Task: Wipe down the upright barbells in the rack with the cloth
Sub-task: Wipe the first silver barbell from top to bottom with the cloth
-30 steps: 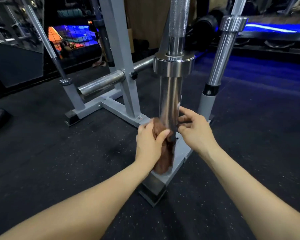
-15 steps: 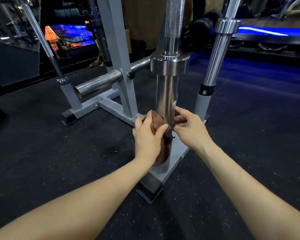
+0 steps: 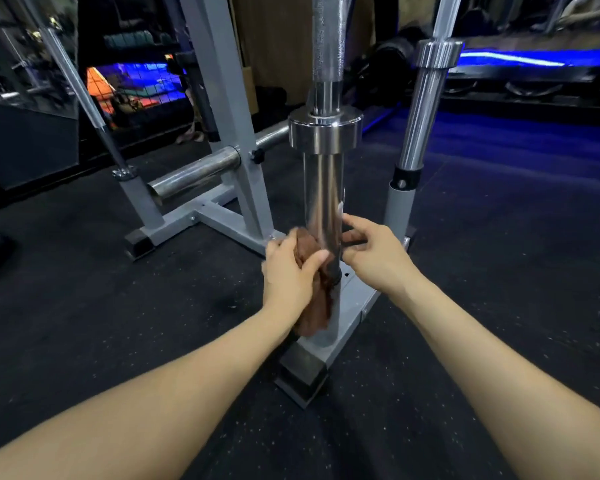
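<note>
Where the black speckled rubber gym floor (image 3: 84, 341) spreads out under everything, blue strip lighting glows along the far right edge of the room and a dark mirrored wall (image 3: 25, 98) stands at the far left. On that floor sits the grey painted steel barbell rack (image 3: 229, 223), its flat base rails ending in black rubber feet and its square upright post rising behind. 3 bars stand in the rack's tubes: the thick chrome barbell sleeve with a wide collar (image 3: 323, 188) in the middle, a second chrome barbell (image 3: 421, 109) just to its right, and a thin leaning bar (image 3: 84, 98) well off to the left. A short horizontal steel peg (image 3: 194, 174) juts from the post.

Low on the middle sleeve, the rust-brown crumpled cloth (image 3: 312, 299) is pressed against the left side of the chrome, hanging down toward the holder tube. The left hand (image 3: 291, 275) clutches the cloth, thumb folded over its top. The right hand (image 3: 374, 254) touches the sleeve's right side at the same height, fingers curled around the metal.
</note>
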`<state>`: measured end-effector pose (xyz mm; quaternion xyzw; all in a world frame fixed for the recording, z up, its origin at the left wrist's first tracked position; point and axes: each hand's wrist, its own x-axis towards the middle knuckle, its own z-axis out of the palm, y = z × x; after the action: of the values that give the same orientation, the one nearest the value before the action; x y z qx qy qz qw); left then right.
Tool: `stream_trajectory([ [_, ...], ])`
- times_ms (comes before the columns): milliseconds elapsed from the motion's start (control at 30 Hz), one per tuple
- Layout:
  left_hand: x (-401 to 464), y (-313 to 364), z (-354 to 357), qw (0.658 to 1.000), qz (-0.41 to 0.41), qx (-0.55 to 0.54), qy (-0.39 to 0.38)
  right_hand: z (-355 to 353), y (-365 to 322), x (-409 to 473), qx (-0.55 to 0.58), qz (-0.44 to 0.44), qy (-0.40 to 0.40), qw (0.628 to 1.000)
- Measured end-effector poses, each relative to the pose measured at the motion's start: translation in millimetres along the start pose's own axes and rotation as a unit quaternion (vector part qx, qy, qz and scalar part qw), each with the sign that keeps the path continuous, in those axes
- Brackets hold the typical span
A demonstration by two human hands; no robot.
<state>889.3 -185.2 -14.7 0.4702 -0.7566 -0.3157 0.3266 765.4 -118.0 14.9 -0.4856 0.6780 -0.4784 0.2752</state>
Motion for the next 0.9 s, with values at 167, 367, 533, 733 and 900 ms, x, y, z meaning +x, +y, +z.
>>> stream_trajectory([
  [167,3.4,4.6,-5.4,0.998,-0.008,-0.059,0.017,2.5,-4.7,1.3,-0.014,-0.006,0.007,1.0],
  [367,26.0,32.7,-28.2,0.995,0.071,-0.062,0.034,1.0,-1.2,3.2,-0.009,-0.014,0.007,1.0],
  [533,4.3,4.0,-7.4,1.0,-0.001,-0.014,-0.014,2.3,4.5,2.1,-0.005,-0.006,-0.006,1.0],
  [733,-3.6,-21.2,11.1,0.995,-0.079,0.026,-0.06,7.5,2.9,4.6,-0.016,0.012,0.001,1.0],
  [900,0.1,-4.1,6.1,0.999,-0.027,-0.038,0.014,2.4,1.8,0.0,-0.012,0.005,-0.008,1.0],
])
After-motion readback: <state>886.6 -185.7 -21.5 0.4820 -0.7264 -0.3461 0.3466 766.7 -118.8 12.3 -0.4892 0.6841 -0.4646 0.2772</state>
